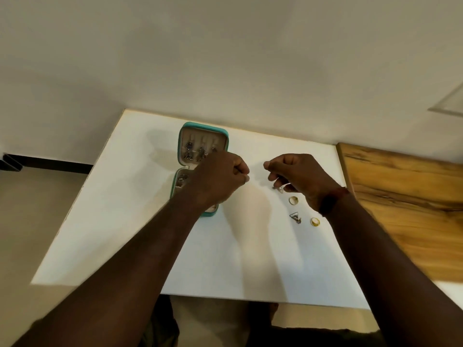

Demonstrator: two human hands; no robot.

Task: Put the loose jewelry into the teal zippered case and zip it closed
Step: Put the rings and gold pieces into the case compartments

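Head view, one entry.

Item: case [203, 146], teal, lying open at 11 o'clock on the table [130, 196]. Its upper half shows hanging pieces; the lower half is mostly hidden under the left hand.

Loose lot, 3 o'clock of the table: silver piece [278, 189], far ring [293, 200], earring [295, 217] of triangular shape, near ring [315, 221].

Handling, judged: all are light, hard, small and prone to slip or roll. Pinch rings across the band, and the earring by its frame. The case looks stiff-walled and is best steadied by its rim.

Left hand [220, 179]: over the case's lower half, fingers curled; cannot tell whether it holds anything.

Right hand [295, 176]: at 3 o'clock of the left hand, fingers curled down to the silver piece; whether it is pinched or merely touched cannot be told.
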